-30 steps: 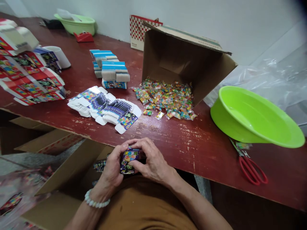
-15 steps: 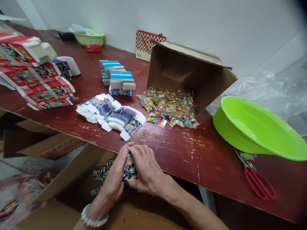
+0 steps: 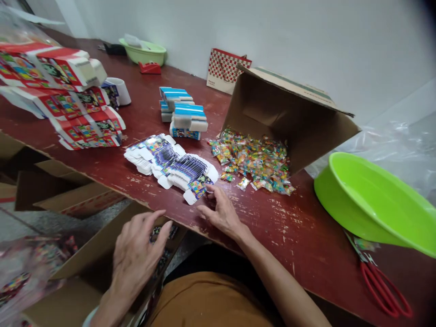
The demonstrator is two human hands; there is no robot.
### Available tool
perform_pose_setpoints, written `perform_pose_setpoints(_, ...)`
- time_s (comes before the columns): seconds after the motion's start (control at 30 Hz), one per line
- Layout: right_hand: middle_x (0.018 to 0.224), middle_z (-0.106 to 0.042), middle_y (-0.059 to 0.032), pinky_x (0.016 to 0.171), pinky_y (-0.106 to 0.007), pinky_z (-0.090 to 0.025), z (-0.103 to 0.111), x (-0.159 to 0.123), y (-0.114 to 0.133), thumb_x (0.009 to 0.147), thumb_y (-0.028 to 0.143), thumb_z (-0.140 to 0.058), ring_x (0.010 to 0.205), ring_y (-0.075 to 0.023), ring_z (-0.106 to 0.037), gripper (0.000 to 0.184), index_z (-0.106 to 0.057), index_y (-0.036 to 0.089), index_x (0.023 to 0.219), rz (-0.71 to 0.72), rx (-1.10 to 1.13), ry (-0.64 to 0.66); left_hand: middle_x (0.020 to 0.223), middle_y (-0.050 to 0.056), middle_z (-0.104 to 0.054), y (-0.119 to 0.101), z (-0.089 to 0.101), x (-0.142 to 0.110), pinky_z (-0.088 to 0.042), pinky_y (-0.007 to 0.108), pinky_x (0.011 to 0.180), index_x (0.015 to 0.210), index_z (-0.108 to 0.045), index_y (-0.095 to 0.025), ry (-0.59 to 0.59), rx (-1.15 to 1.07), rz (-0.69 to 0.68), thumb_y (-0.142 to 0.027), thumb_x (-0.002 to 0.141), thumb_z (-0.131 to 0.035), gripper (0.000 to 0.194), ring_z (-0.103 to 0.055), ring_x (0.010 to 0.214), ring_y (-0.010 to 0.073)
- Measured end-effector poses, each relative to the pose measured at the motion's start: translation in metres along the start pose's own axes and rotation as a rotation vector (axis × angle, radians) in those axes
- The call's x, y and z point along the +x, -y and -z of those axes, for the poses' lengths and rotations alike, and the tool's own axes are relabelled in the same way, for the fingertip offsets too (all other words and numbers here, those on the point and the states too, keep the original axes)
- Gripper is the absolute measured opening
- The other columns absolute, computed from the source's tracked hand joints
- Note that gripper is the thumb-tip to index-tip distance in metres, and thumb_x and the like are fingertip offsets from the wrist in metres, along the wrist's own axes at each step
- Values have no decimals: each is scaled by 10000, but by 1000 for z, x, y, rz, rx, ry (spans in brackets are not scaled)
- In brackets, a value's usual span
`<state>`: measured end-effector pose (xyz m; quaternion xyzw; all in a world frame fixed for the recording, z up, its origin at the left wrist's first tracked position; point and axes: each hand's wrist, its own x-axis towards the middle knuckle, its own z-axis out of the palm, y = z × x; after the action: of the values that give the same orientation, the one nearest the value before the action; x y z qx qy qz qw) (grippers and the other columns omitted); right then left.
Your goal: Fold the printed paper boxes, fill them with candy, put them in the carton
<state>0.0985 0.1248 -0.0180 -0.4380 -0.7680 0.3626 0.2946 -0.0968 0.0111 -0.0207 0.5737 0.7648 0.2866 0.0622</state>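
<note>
A fanned row of flat, unfolded purple candy boxes (image 3: 170, 162) lies near the table's front edge. My right hand (image 3: 223, 211) reaches to the near end of that row, its fingers apart beside the last box; whether the fingertips touch it I cannot tell. Over the cardboard carton (image 3: 91, 245) below the table edge, my left hand (image 3: 139, 247) is held with thumb and fingers spread and nothing in it. Small dark printed boxes (image 3: 165, 234) show inside that carton, partly hidden by the left hand.
Wrapped candies (image 3: 255, 161) spill from a tipped cardboard box (image 3: 289, 109). A green basin (image 3: 368, 204) and red-handled scissors (image 3: 384, 286) are at the right. Strapped red boxes (image 3: 81, 113) and blue bundles (image 3: 187, 113) stand at the left and back. A checkered bag (image 3: 226, 68) leans by the wall.
My hands have parted. The small printed box they held is out of them. My left hand moved left over the carton, my right hand forward to the flat boxes. The view shifted slightly.
</note>
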Motion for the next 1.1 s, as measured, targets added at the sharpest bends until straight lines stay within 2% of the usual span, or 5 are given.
perform_pose_setpoints(0.23,1113,-632,-90,895,-396,-512,-8,-6,-10,770,177,-652,943,-208,-613,497,-531,182,1253,30,6,-114,962,110,-682,-47,-30,55,-375,395,712,925,-731,-231,24,329,-45,-461,930,-514,316,-573,926,338)
perform_pose_setpoints(0.53,963,-599,-46,725,-283,-544,-10,-6,-19,793,221,-596,808,-145,-620,405,-546,178,1193,-115,229,-314,906,105,-678,-48,-30,51,-364,378,727,862,-690,-216,-15,278,13,-504,889,-559,318,-576,882,317)
perform_pose_setpoints(0.8,1013,-616,-30,674,-245,-519,-9,-6,-21,761,217,-627,735,-103,-615,424,-557,197,1178,-178,411,-344,832,78,-671,-48,-39,65,-391,362,721,707,-660,-210,49,-144,74,-435,838,-559,279,-576,813,268)
perform_pose_setpoints(0.97,1050,-660,-64,583,-221,-512,-1,-14,-10,783,458,-702,705,-110,-638,541,-515,189,1213,-380,809,-293,745,23,-632,-40,-22,44,-473,284,662,709,-605,-199,122,-484,51,-513,843,-509,355,-582,688,183)
perform_pose_setpoints(1.1,863,-712,-48,569,-239,-519,9,-22,8,732,507,-756,665,-144,-663,552,-570,162,1121,-346,1089,-213,813,32,-682,-47,-6,20,-498,288,745,742,-657,-197,403,-915,136,-474,738,-733,287,-624,788,196)
